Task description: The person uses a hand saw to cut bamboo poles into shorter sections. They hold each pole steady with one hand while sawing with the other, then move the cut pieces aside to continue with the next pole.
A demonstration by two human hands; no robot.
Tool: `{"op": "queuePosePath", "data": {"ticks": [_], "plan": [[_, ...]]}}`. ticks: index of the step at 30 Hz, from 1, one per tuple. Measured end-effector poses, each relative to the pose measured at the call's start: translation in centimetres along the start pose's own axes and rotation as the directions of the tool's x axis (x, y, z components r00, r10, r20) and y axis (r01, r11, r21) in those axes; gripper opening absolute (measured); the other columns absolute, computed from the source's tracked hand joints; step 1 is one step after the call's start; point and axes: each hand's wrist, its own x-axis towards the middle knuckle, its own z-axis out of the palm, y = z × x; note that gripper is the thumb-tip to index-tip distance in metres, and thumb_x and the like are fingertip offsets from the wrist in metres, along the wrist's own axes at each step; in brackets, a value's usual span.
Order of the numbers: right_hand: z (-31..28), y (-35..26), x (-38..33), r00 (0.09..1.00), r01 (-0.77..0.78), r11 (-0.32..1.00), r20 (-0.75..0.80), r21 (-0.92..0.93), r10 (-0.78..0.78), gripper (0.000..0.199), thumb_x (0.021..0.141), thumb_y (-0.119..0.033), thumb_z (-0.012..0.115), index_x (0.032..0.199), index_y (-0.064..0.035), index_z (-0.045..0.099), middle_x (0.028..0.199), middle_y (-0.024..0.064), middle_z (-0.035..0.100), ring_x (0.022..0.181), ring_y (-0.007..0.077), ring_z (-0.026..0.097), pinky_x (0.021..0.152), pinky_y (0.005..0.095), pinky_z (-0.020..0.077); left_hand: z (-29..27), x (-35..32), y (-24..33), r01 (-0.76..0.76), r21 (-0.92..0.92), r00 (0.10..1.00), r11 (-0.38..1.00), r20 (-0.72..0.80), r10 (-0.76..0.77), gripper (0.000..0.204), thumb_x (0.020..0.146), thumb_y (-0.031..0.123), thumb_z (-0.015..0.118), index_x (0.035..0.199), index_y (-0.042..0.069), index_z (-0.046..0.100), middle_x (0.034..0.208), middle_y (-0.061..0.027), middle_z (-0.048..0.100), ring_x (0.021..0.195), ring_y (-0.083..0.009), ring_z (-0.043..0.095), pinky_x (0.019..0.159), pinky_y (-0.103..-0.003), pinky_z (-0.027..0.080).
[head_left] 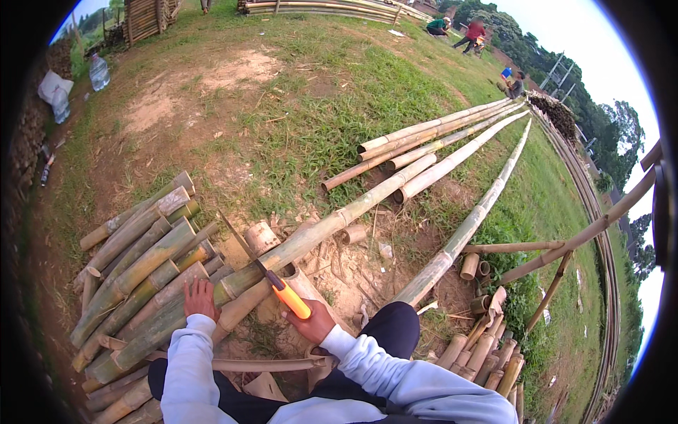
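My right hand is closed around the orange handle of a hand saw. The saw's dark, narrow blade lies across a long bamboo pole, pointing away to the upper left. I cannot tell how deep its teeth sit in the wood. On the same pole, left of the blade, my left hand lies flat with its fingers stretched out. Beneath and beside that hand is a stack of cut bamboo pieces. A short bamboo stump stands just beyond the blade.
Several long bamboo poles stretch away across the grass, with a single pole nearer my right knee. More short pieces lie at the lower right, below a bamboo frame. Plastic bottles stand far left. People are in the distance.
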Motion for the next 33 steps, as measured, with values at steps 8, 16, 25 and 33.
{"op": "queuePosePath", "data": {"ticks": [8, 16, 25, 33], "plan": [[-3.0, 2.4, -11.4, 1.0, -0.022, 0.998, -0.004, 0.064, 0.022, 0.022, 0.092, -0.023, 0.073, 0.1, -0.003, 0.07, 0.073, 0.0133, 0.065, 0.061, 0.0218, 0.061, 0.062, 0.0374, 0.0504, -0.4, 1.3, -0.5, -0.04, -0.151, 0.999, 0.988, 0.002, 0.041, 0.078, 0.062, 0.029, 0.087, 0.132, 0.01, 0.057, 0.144, -0.0073, 0.05, 0.147, -0.0331, 0.033, 0.124, -0.055, 0.019], [-7.6, -3.0, -16.8, 0.998, -0.05, 0.997, 0.028, -0.059, 0.052, 0.013, 0.09, -0.009, 0.072, 0.099, -0.0002, 0.069, 0.065, 0.012, 0.061, 0.056, 0.0301, 0.062, 0.056, 0.036, 0.0492, -2.0, 0.0, -0.9, 0.001, -0.113, 1.0, 0.994, 0.004, 0.0, 0.073, 0.067, 0.025, 0.088, 0.13, 0.011, 0.053, 0.14, -0.0079, 0.055, 0.147, -0.0313, 0.036, 0.125, -0.055, 0.018], [1.9, 6.0, -2.5, 0.976, 0.163, 0.979, -0.167, 0.125, -0.142, 0.016, 0.094, -0.013, 0.071, 0.095, 0.0035, 0.071, 0.066, 0.004, 0.063, 0.06, 0.0093, 0.057, 0.058, 0.0299, 0.048, -2.8, 0.4, 0.3, 0.0, -0.096, 0.992, 0.995, 0.128, 0.012, 0.076, 0.07, 0.03, 0.086, 0.136, 0.011, 0.053, 0.145, -0.007, 0.054, 0.149, -0.0255, 0.033, 0.125, -0.051, 0.019], [1.4, 2.4, -0.3, 0.996, 0.059, 0.988, -0.068, 0.14, -0.05, 0.019, 0.092, -0.014, 0.074, 0.093, 0.0035, 0.067, 0.074, 0.0079, 0.068, 0.068, 0.0137, 0.061, 0.066, 0.0331, 0.0504, -1.5, 0.9, 0.1, -0.001, -0.025, 0.999, 1.0, 0.054, 0.003, 0.074, 0.073, 0.028, 0.086, 0.134, 0.01, 0.05, 0.144, -0.0091, 0.054, 0.148, -0.0284, 0.036, 0.125, -0.05, 0.021]]}}
